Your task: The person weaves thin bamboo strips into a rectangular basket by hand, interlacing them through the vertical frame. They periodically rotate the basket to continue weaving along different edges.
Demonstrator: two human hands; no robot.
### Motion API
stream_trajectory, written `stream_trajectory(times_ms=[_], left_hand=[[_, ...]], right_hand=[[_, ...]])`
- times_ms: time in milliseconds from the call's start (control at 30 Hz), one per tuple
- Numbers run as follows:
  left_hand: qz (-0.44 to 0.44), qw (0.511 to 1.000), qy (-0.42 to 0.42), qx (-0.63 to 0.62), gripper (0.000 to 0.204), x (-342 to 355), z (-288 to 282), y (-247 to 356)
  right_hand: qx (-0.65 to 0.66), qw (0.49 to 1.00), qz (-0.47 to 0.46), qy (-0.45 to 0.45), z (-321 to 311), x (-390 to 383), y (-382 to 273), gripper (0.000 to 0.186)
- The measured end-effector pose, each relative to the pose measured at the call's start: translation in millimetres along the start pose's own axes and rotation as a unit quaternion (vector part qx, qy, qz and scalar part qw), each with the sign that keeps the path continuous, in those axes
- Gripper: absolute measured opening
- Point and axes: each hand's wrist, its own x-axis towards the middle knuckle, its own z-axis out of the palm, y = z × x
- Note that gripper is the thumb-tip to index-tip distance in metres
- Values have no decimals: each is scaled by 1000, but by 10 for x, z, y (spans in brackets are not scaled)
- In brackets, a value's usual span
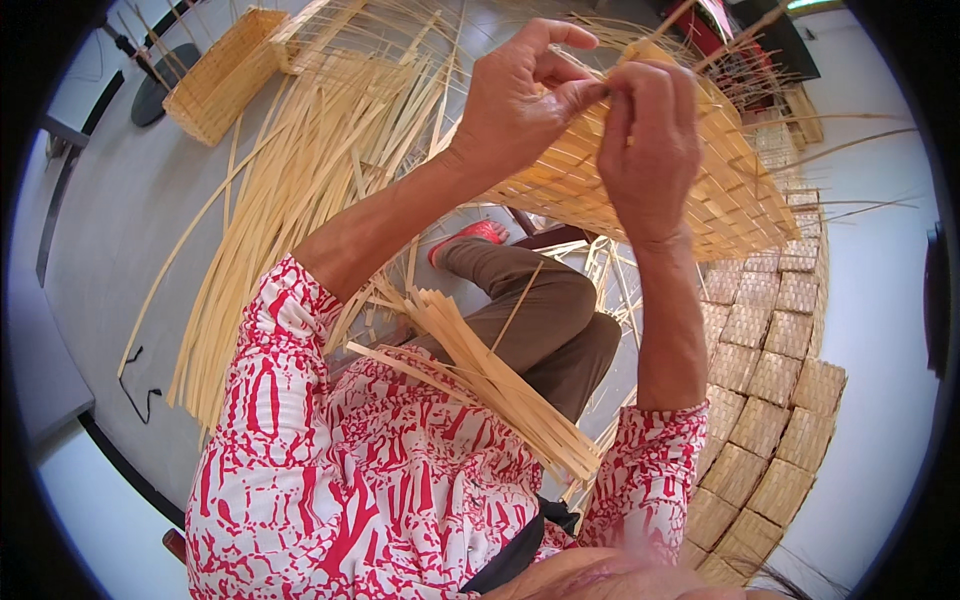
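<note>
A half-made woven basket (720, 205) of pale flat strips, probably bamboo, stands tilted in front of me, with long loose strip ends sticking out from its far edge. Both hands meet over its upper part. My left hand (525, 100) has its index finger raised and bent, while thumb and curled fingers come together beside the right fingertips. My right hand (652, 135) is closed, thumb against fingers, at the same spot. Whatever thin piece lies between the fingertips is too small and hidden to name. Across my lap rests a bundle of cut strips (510, 380).
Many long loose strips (265, 260) spread over the grey floor at left. A rectangular woven basket (215, 95) stands at far left, near a round dark base (165, 85). Stacked woven baskets (765, 400) line the white wall at right. A thin black cord (140, 390) lies on the floor.
</note>
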Motion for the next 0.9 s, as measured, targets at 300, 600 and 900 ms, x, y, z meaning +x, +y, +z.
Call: stream_trajectory(times_ms=[300, 600, 900], left_hand=[[13, 1000, -23, 10, 23, 165, -39, -146], [-4, 999, -39, -24, 18, 133, -74, -190], [37, 998, -44, 32, 14, 16, -128, -155]], right_hand=[[148, 969, 191, -60, -238, -645, -146, 16], [134, 947, 290, -35, -499, -820, 53, 10], [129, 963, 232, 48, -581, -71, -29, 40]])
